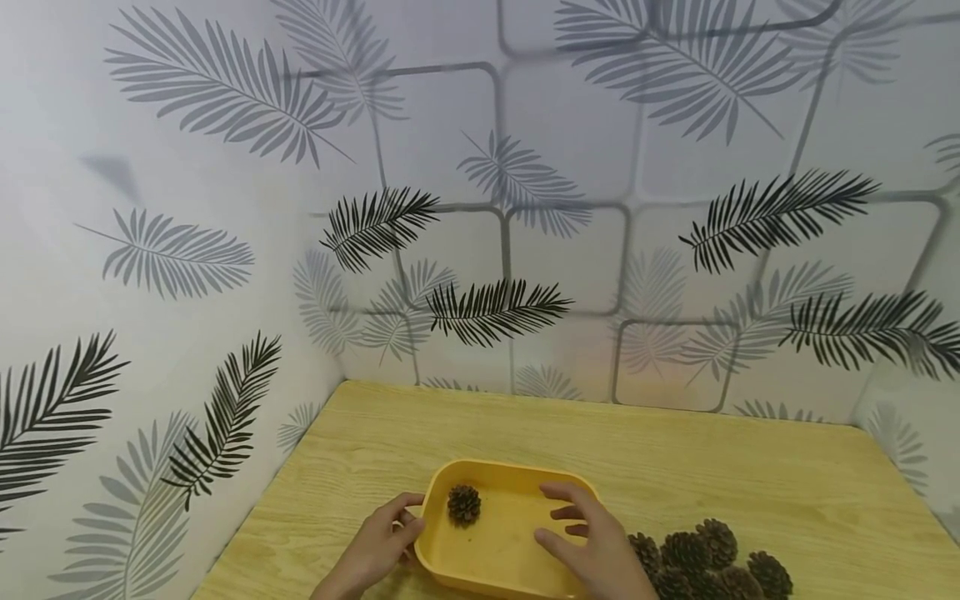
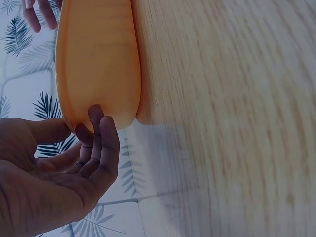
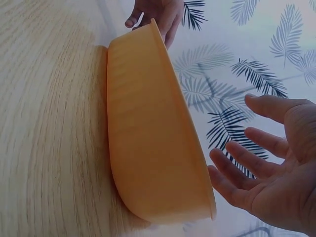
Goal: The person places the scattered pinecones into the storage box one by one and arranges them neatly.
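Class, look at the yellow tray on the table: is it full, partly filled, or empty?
Nearly empty. The yellow tray holds a single pine cone; the other pine cones lie in a heap on the table beside it.

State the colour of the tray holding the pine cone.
Yellow-orange tray; clearest in the head view.

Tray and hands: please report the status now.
Left hand open, fingers touching tray rim. Right hand open above tray, holding nothing. One cone in tray, pile beside it on table. Nothing in the way.
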### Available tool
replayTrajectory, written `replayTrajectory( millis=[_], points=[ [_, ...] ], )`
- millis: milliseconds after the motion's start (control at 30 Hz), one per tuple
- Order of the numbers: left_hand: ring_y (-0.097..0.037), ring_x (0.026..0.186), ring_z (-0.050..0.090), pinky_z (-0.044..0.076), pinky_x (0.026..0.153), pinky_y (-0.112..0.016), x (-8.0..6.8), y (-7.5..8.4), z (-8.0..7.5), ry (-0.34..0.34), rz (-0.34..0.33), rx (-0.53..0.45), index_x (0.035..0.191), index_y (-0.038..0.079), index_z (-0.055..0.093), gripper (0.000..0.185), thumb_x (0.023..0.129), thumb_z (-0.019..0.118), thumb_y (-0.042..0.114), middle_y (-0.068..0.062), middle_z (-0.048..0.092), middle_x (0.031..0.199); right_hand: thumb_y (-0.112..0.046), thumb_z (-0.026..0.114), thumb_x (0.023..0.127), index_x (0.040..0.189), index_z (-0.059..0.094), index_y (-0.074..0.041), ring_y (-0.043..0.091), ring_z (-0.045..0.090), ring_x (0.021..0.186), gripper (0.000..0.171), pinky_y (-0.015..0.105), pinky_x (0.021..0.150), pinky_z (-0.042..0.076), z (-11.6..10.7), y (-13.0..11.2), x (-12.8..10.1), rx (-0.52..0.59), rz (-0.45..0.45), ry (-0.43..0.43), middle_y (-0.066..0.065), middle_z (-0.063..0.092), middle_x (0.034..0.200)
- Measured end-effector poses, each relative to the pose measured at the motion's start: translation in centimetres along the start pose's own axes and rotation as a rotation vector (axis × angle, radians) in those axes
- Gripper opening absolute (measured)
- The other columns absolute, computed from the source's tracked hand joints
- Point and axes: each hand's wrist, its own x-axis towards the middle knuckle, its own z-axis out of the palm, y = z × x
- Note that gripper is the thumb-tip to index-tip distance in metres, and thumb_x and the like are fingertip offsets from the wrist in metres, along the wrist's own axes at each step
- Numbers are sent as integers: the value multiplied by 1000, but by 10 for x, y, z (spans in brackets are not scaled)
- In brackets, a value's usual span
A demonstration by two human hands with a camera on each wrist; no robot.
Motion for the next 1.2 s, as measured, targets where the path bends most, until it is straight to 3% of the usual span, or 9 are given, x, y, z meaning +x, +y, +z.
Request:
replayTrajectory(
  millis=[367,433,633,767,1000,1067,1100,1200],
  points=[
    [-24,77,68,62,66,-38,0,3,2,28,-62,-39,148,1,51,57,106,61,38,-10,61,99,-29,82,92,142,61,-11,33,66,114,57,49,92,58,-11,7,-7,11,38,66,16,60,142],
    [-24,77,67,61,65,-38,5,-9,2,27,-62,-56,150,2,50,60,105,62,41,-10,61,100,-27,83,91,141,61,-11,33,66,113,57,49,92,58,-13,7,-8,17,50,77,16,60,141],
    [-29,81,70,62,65,-40,30,-69,-3,20,-91,-155,148,16,55,63,97,70,51,-13,62,104,-24,84,90,140,63,-11,33,67,111,56,48,90,59,-20,8,-11,4,77,111,16,61,140],
    [-34,83,71,63,66,-45,38,-86,-6,9,-71,-133,148,19,56,62,98,68,53,-17,63,107,-22,82,91,140,62,-10,35,67,112,54,48,91,59,-26,10,-15,24,87,126,17,60,141],
    [-35,85,71,63,68,-46,39,-90,-7,-1,-82,-149,147,20,56,60,98,67,53,-18,63,107,-24,83,90,139,63,-12,36,67,115,55,44,89,61,-34,12,-22,31,99,159,17,60,142],
    [-33,83,71,63,67,-44,36,-86,-6,3,-76,-156,147,21,56,60,98,68,54,-16,63,106,-24,84,90,139,63,-12,37,67,116,55,43,88,61,-37,13,-24,31,106,164,16,60,142],
    [-33,83,71,63,67,-44,32,-76,-4,15,-80,-146,148,18,55,59,100,67,50,-16,63,106,-24,84,90,140,62,-12,36,67,116,55,43,88,62,-38,14,-25,21,103,167,16,60,142],
    [-32,82,71,63,66,-43,30,-73,-4,19,-74,-143,149,18,55,60,100,67,51,-15,63,106,-26,84,90,141,61,-12,36,67,116,57,43,88,62,-43,19,-26,-11,114,171,17,59,142]
  ],
)
